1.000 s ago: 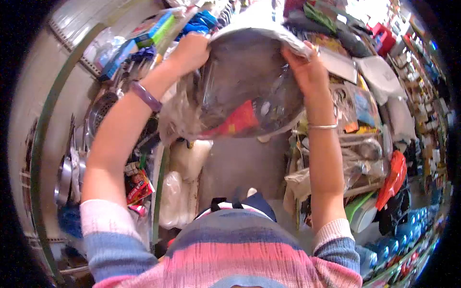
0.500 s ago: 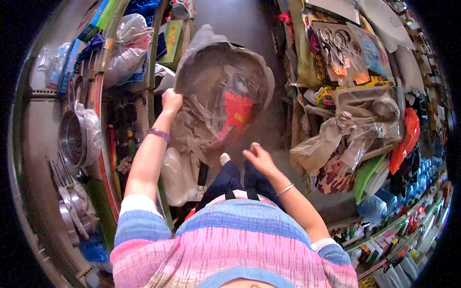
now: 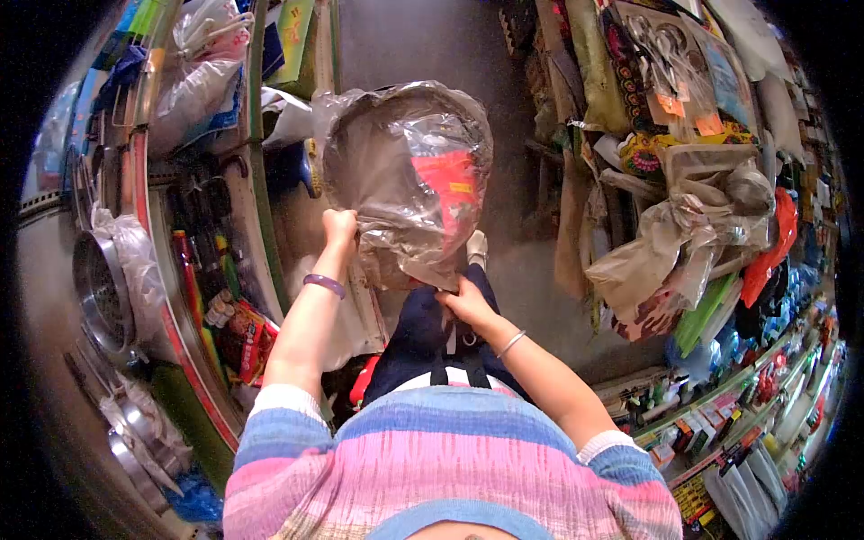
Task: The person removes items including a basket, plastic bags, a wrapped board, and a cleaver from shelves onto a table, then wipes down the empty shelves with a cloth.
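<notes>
A large clear plastic bag (image 3: 378, 180) hangs in front of my legs. Inside is a wide round object with a dark rim, perhaps a pan or basin, and a red label (image 3: 450, 184) with a yellow patch shows through the film. My left hand (image 3: 340, 229) is closed on the bag's left edge. At the lower right corner of the bag, near my thighs, my right hand (image 3: 466, 303) pinches the gathered plastic. The contents' exact kind is hard to tell through the creased film.
Left shelves carry a strainer (image 3: 101, 290), pans (image 3: 144, 441) and a red packet (image 3: 254, 337). On the right, bagged utensils (image 3: 661, 54), a plastic-wrapped tray (image 3: 711, 193) and a green item (image 3: 706, 315) jut toward the aisle floor (image 3: 405, 40).
The bag has come lower and closer to my body, its loose plastic drawn in. My right hand, free before, has taken hold of its lower corner. My left hand has moved down with it.
</notes>
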The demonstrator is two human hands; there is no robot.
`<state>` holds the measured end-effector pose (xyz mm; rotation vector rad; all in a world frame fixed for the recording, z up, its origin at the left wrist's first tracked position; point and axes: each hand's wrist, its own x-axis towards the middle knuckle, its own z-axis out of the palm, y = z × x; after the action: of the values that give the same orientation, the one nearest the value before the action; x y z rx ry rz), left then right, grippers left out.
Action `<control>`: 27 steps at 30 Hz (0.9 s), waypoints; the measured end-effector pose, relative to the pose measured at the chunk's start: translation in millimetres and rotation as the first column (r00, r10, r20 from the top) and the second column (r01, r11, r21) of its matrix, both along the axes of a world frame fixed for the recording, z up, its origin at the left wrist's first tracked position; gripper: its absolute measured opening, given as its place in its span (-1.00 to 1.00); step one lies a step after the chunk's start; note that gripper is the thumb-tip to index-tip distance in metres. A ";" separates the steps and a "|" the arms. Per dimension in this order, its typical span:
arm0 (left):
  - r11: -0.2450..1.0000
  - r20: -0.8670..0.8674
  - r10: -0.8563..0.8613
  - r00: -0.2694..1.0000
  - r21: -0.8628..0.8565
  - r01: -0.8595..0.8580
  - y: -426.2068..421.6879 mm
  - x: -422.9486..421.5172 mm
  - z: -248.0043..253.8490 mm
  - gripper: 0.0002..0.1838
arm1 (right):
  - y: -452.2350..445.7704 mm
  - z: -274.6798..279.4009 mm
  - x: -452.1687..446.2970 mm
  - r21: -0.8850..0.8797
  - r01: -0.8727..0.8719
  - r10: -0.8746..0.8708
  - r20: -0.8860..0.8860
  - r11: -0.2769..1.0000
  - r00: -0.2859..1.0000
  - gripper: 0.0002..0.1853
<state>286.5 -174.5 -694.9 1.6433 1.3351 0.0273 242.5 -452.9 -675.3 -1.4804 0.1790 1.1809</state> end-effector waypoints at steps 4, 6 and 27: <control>0.998 -0.097 -0.068 0.993 0.010 0.069 -7.7 -11.3 -14.0 -0.81 | -8.6 -13.1 5.0 -0.169 -0.105 0.104 -0.016 0.980 0.994 -0.70; 0.998 -0.138 -0.049 0.989 0.023 0.052 -9.7 -18.7 -33.0 -0.81 | -10.1 -24.7 -3.7 -0.241 -0.098 0.130 0.124 0.966 0.984 -0.74; 0.863 -0.370 -0.505 0.780 -0.235 0.448 4.3 -10.3 -97.4 -0.57 | -4.7 -1.4 -5.3 -0.168 -0.066 0.025 -0.236 0.984 0.971 -0.79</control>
<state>276.2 -170.2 -792.3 1.8934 1.1472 -0.7504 237.2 -457.6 -676.7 -1.5005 0.4200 1.4054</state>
